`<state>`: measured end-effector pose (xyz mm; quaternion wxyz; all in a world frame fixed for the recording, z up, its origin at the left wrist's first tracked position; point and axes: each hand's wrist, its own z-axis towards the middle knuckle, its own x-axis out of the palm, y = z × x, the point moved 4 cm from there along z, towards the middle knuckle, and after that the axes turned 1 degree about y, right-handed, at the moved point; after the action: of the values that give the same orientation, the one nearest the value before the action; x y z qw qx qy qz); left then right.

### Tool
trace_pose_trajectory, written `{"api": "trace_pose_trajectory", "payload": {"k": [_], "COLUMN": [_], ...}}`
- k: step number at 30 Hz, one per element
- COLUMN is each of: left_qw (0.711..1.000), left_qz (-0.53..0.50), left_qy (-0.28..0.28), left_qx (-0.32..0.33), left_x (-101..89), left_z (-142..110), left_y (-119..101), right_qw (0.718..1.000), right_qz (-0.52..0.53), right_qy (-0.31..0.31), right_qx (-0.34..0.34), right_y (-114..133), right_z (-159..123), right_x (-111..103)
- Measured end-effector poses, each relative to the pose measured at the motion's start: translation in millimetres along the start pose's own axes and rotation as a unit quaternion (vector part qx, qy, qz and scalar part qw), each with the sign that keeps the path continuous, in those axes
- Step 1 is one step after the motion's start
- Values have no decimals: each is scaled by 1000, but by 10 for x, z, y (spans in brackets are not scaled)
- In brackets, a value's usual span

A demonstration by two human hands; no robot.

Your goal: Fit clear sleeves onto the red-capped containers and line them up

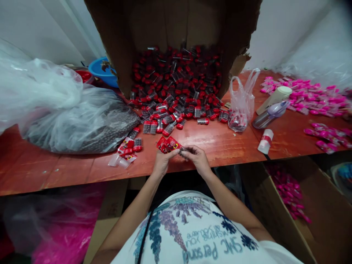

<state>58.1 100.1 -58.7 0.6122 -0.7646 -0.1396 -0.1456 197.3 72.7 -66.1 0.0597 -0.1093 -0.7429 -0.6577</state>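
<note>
My left hand (164, 160) pinches a pair of red printed cards (171, 144) by their lower edge, fanned apart above the table's front edge. Close beside it, my right hand (196, 157) has its fingers closed around a small clear bottle (184, 153) that seems to hold dark beads; the fingers cover most of it. Ahead of both hands lies a big heap of red-capped bottles (178, 88) filled with dark beads, spilling out of a cardboard box (165, 22). To the left are more red cards (127, 146) and clear empty bottles (118, 160).
A large clear bag of dark beads (90, 121) lies left, with a blue basin (104, 71) behind. At right stand a small plastic bag (238, 102), a cream flask (275, 99), a purple-lidded bottle (271, 114), a white roll (265, 141) and pink items (316, 97). Below is an open carton (316, 190).
</note>
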Motion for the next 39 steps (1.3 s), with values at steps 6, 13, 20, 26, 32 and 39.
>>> {"api": "trace_pose_trajectory", "payload": {"k": [6,13,20,26,32,39], "left_qw": [999,999,981,979,983,984], "left_qz": [-31,9,-120,-125,-105,-109], "left_qy": [6,18,-12,-60,-104,-138], "left_qx": [-12,-32,-152,-150,-107,-43], "left_x": [-7,43,-65,-231,-126,-350], "left_z": [4,-4,14,64,44,131], "left_y": [14,115,206,248,315,79], "right_qw": [999,982,962,863,936,901], "right_qz": [-32,-124,-234,-441,-313,-350], "right_qy": [-4,70,-75,-199,31,185], "right_qx": [-29,-123,-121,-148,-155,-178], "right_y": [-20,8,16,187,18,-61], "right_z": [14,2,151,126,109,663], "right_x": [-85,-61,-810,-1214,-35,197]}}
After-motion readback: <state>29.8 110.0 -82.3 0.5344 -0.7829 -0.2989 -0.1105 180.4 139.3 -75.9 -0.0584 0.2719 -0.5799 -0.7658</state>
